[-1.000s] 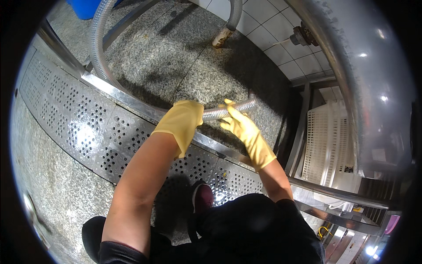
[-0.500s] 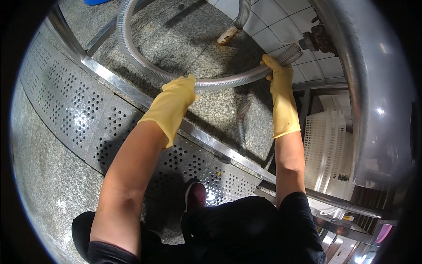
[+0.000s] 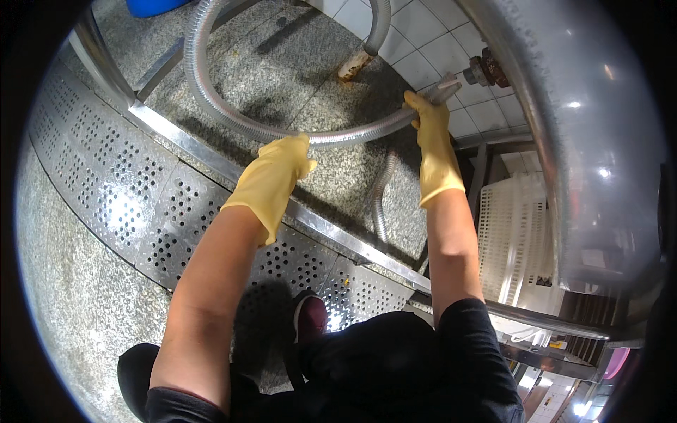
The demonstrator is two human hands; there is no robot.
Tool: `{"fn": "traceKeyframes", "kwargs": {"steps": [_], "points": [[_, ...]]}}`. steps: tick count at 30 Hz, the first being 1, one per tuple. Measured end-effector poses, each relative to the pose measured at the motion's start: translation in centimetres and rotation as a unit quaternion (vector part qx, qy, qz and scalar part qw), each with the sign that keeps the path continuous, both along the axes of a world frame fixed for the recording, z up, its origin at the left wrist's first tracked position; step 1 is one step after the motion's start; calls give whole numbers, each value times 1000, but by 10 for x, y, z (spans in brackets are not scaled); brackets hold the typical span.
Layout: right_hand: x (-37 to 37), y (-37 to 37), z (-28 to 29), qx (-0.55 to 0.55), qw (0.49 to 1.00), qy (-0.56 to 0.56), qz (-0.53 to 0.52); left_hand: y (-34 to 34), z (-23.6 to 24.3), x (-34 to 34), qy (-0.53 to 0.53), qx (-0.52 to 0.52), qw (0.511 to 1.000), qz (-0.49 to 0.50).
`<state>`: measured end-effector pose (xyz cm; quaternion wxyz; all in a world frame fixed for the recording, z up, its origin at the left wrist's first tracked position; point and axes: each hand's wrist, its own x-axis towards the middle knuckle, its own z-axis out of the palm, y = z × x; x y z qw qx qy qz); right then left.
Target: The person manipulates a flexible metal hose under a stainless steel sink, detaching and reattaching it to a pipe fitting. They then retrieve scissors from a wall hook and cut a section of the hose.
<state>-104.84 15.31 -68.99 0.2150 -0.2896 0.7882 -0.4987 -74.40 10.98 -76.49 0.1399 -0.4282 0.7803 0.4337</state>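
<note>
A clear ribbed hose (image 3: 360, 135) curves across in front of me and loops away to the far left. My left hand (image 3: 282, 158), in a yellow rubber glove, is closed around its middle stretch. Further right, my right hand (image 3: 431, 123), gloved the same way, grips the hose close to its open end. That free end points at a rusty pipe fitting (image 3: 488, 70) on the tiled wall; I cannot tell whether they touch. A second hose (image 3: 379, 32) runs down to a rusted pipe stub (image 3: 355, 65) in the floor.
A metal frame rail (image 3: 331, 229) crosses under my forearms, beside a perforated metal drain cover (image 3: 134, 183). To the right are a large steel vessel (image 3: 599, 162) and white plastic baskets (image 3: 511, 233) on a rack. A short grey hose (image 3: 383, 197) lies on the stone floor.
The view has shifted slightly, so the fitting and steel vessel appear further left. Both hands still hold the hose, and its free end now appears slightly nearer the fitting.
</note>
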Motion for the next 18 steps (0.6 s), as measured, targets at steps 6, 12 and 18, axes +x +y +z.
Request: {"fn": "traceKeyframes", "kwargs": {"steps": [6,12,18], "points": [[13,25,-6,-1,1000,-20,15,3,3,3,15,-27,999,-16],[63,40,-67,15,979,-203,-4,5,-4,1,29,-44,998,-22],[53,0,-33,-82,992,-91,4,-4,-2,-2,33,1,999,8]]}}
